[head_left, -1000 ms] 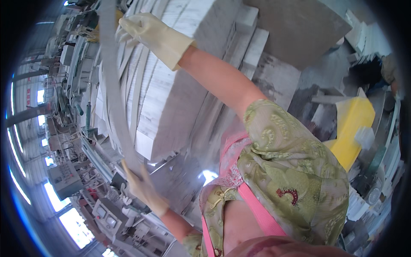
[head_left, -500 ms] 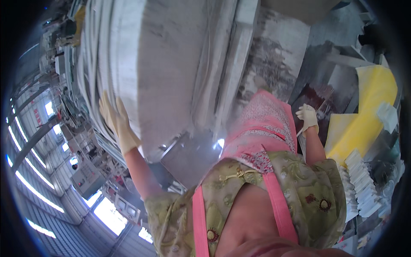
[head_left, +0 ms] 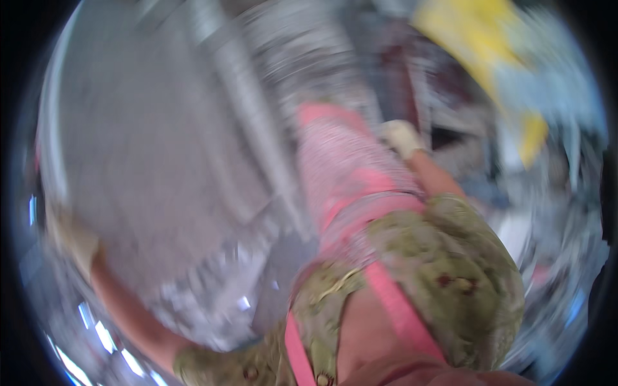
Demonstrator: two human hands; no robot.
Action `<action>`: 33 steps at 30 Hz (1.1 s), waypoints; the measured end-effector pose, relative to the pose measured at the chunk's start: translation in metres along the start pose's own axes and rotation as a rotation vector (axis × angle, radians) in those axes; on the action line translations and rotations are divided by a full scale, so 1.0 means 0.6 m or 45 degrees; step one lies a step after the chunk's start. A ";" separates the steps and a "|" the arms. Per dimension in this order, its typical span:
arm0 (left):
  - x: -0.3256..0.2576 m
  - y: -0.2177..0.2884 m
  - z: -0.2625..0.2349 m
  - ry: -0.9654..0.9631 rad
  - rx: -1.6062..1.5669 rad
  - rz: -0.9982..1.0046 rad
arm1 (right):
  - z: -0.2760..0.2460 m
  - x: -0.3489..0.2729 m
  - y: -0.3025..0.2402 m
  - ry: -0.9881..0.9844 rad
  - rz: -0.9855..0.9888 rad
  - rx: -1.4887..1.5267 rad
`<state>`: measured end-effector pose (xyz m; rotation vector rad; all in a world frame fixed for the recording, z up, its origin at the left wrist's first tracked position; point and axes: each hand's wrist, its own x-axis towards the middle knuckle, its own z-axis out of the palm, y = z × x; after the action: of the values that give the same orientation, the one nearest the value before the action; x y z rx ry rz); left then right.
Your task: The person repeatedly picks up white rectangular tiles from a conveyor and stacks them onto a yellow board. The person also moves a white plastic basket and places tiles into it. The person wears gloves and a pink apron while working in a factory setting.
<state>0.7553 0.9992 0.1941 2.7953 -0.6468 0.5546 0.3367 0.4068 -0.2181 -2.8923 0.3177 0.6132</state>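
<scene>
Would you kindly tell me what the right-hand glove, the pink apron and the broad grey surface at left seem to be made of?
Right-hand glove: perhaps rubber or coated fabric; pale cream and matt, but blurred.
Apron: probably cloth, with a matt, speckled face and soft folds.
Grey surface: possibly stone, judging by its dull, flat face; the blur leaves other materials open.

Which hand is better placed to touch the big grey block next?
Probably the left hand: it's by the grey block; the right hand is farther away, beside the pink apron.

A pink apron covers a patterned green top; cream gloves cover both hands.
</scene>
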 end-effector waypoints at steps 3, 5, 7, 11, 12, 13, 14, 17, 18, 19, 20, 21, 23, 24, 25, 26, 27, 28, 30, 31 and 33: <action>0.035 -0.005 0.006 0.034 1.176 0.440 | 0.054 -0.144 -0.005 0.123 0.382 1.126; 0.062 0.036 -0.005 -0.225 1.458 0.112 | 0.074 -0.213 0.013 0.419 0.259 0.697; 0.073 0.139 -0.016 -0.019 1.495 -0.119 | 0.079 -0.312 0.039 0.277 0.423 0.860; 0.064 0.407 -0.015 0.580 -0.048 -0.041 | 0.065 -0.506 0.091 0.119 0.815 1.134; 0.051 0.488 -0.020 0.533 -0.430 -0.024 | 0.061 -0.548 0.101 0.151 1.033 1.441; 0.018 0.570 0.001 0.354 -0.783 -0.098 | 0.064 -0.627 0.124 0.127 1.137 1.277; -0.016 0.649 0.019 0.148 -1.052 -0.113 | 0.067 -0.661 0.145 0.177 1.119 1.155; -0.165 0.911 0.105 -0.271 -1.286 0.632 | 0.096 -0.768 0.228 0.590 1.543 1.697; -0.207 0.995 0.117 -0.318 -1.254 0.836 | 0.109 -0.806 0.272 0.756 1.660 1.714; -0.236 1.081 0.130 -0.186 -1.131 1.302 | 0.123 -0.852 0.331 0.961 1.668 1.724; -0.273 1.170 0.135 -0.224 -1.131 1.466 | 0.138 -0.904 0.395 1.256 1.635 1.732; -0.294 1.250 0.142 -0.296 -1.110 1.531 | 0.155 -0.927 0.478 1.579 1.605 1.839; -0.358 1.414 0.134 -0.240 -1.399 1.453 | 0.174 -1.019 0.637 1.769 1.629 1.198; -0.387 1.498 0.132 -0.231 -1.422 1.280 | 0.173 -1.068 0.721 1.999 1.786 1.789; -0.405 1.586 0.132 -0.197 -1.508 1.296 | 0.162 -1.105 0.822 1.409 1.789 0.833; -0.432 1.671 0.136 -0.158 -1.606 1.298 | 0.145 -1.138 0.916 0.894 1.811 -0.434; -0.462 1.748 0.133 -0.224 -1.566 1.148 | 0.118 -1.176 1.001 1.305 1.723 -0.007; -0.480 1.821 0.138 -0.318 -1.505 1.164 | 0.097 -1.198 1.080 1.516 1.680 0.521; -0.523 1.937 0.142 -0.640 -1.341 0.680 | 0.048 -1.212 1.220 1.876 1.308 1.173; -0.516 1.994 0.152 -0.765 -1.401 0.702 | 0.012 -1.213 1.297 1.504 1.377 0.751; -0.503 2.096 0.175 -0.952 -1.451 0.650 | -0.027 -1.195 1.403 0.943 1.414 0.251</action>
<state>-0.0409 -0.0234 0.1335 1.6412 -1.2858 -0.6724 -0.5004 -0.2843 -0.0053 -2.3848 1.9612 -0.4321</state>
